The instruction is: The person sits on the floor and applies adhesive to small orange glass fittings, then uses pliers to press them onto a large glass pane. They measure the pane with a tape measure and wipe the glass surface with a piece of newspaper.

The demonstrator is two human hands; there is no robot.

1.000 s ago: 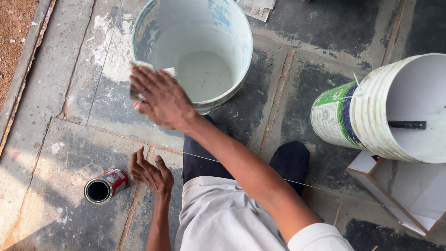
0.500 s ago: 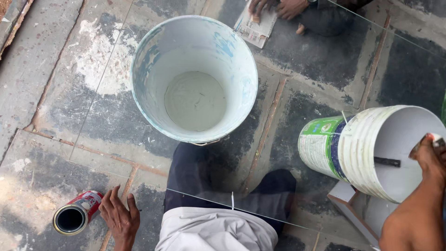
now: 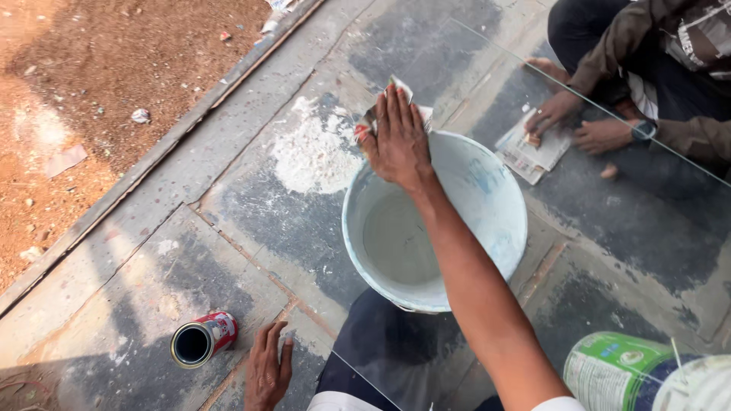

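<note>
Our right hand point(image 3: 397, 141) grips a folded paper point(image 3: 381, 114) above the white bucket's point(image 3: 487, 198) far rim. Left hand point(image 3: 268, 371) lies flat and spread on the floor point(image 3: 251, 205), beside a tipped can point(image 3: 202, 340); open slab stretches leftward.

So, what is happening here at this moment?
A person sits on a paint-stained stone floor. Their right hand holds a folded piece of paper over the far rim of a pale bucket, which has whitish liquid at its bottom. Their left hand rests flat on the floor beside a small open can lying on its side. Another person's hands press on a sheet of paper nearby.
</note>
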